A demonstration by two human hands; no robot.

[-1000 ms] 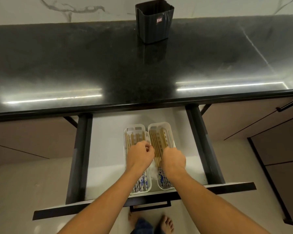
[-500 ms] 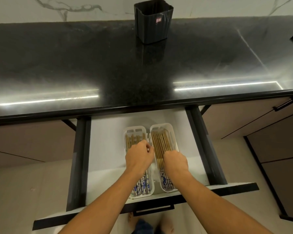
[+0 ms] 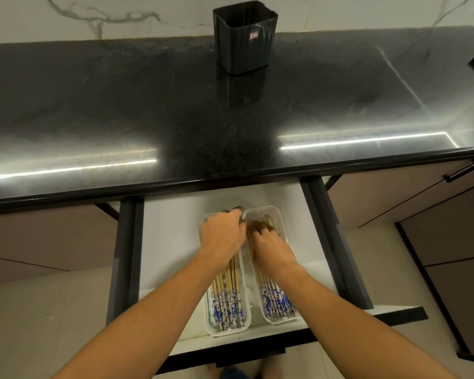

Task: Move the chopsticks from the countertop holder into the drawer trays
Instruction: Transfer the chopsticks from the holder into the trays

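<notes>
Chopsticks (image 3: 227,292) of pale wood with blue-and-white patterned handles lie lengthwise in two white plastic trays inside the open white drawer (image 3: 170,242) with black side rails. The left tray (image 3: 211,321) and the right tray (image 3: 267,314) sit side by side, with the patterned ends toward me.

My left hand (image 3: 222,236) lies knuckles-up over the far half of the left tray, fingers bent down onto the sticks near their tips. Blur hides whether I am grasping any, so I cannot tell. My right hand (image 3: 271,248) is over the middle of the right tray, fingertips curled down on the thin brown ends of its bundle. Here too the blur keeps me from saying whether I pinch them or merely press. My two hands are just beside each other.

On the black speckled stone countertop (image 3: 121,105), at its back edge by the white marbled wall (image 3: 66,17), the black ribbed plastic holder (image 3: 244,39) stands upright, well apart from the drawer.
</notes>
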